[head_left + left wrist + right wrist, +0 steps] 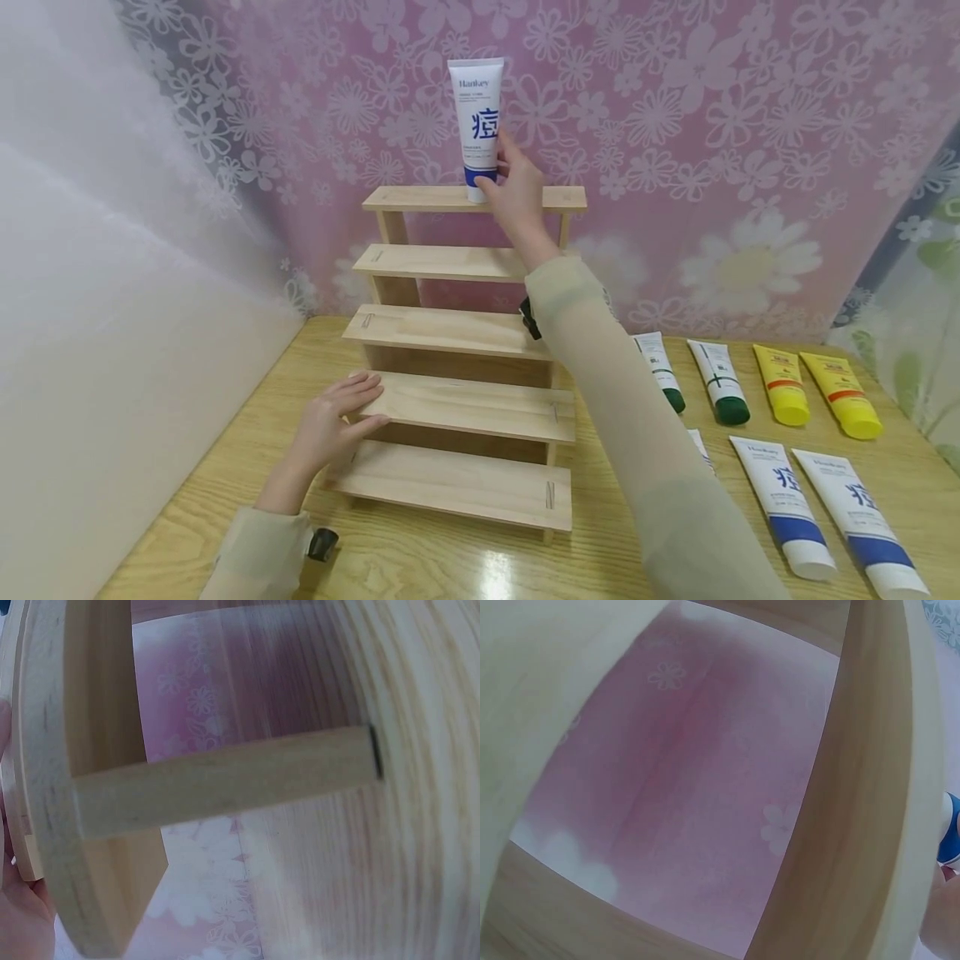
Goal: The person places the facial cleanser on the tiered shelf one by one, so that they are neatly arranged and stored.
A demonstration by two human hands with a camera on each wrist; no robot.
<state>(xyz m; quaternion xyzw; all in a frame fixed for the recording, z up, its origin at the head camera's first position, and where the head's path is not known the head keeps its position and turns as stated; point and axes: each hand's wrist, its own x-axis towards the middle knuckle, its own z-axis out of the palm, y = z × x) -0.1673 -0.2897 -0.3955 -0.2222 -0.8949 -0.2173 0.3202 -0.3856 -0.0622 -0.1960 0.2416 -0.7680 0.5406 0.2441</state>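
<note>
White-and-blue tube (477,125), upright, cap (476,196) down, at the top step (420,197) of the wooden stand (457,329). Can't tell if the cap bears fully on the wood or sits a hair above it.

Handling, my read: light, soft-walled, squeezes easily, not fragile. Plastic looks smooth, so expect some slip under a loose pinch. The cap is probably the stiff part; the flat crimped end up top is thin and a poor place to hold. Best hold is low, around the blue band (472,177) just above the cap. Tall body on a narrow foot (likely easy to tip), so steady it low rather than push it high.

Right hand (517,187) is clamped on the tube: thumb across the front at the blue band, fingers along its right side. Tube rises above that hand and slightly to its left; most of the label shows.

Left hand (330,429) rests on the left end of the second step from the bottom, thumb and fingers apart, well below the tube.

More tubes lie flat on the worktop (262,400), right of the stand: white-and-blue tubes (783,496), white-and-green tubes (717,373), yellow tubes (782,379).
</note>
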